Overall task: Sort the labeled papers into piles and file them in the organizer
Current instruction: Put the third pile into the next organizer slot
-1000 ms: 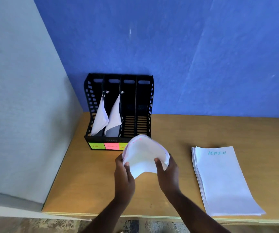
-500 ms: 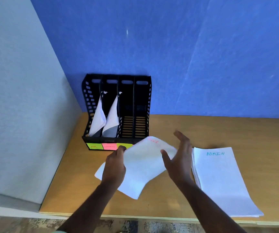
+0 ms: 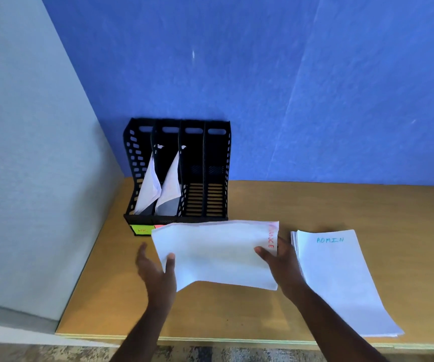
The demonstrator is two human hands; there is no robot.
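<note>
Finance sheaf [image 3: 215, 253]: one second ago bunched and curled between both hands; now spread flat and turned sideways above the table [image 3: 276, 202], red label at its right edge, just in front of the organizer [image 3: 178, 171]. Left hand [image 3: 158, 273]: thumb on top, fingers beneath, lightly gripping the left corner. Right hand [image 3: 279, 259]: pinching the labelled end. Admin pile [image 3: 338, 280]: unmoved, near right. Organizer: two left slots filled, two right empty. Judgement: sheaf straightened for slotting next

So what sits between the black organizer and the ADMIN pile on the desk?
In the head view, only bare desk separates the organizer from the ADMIN pile; the held papers hang nearer the camera.
</note>
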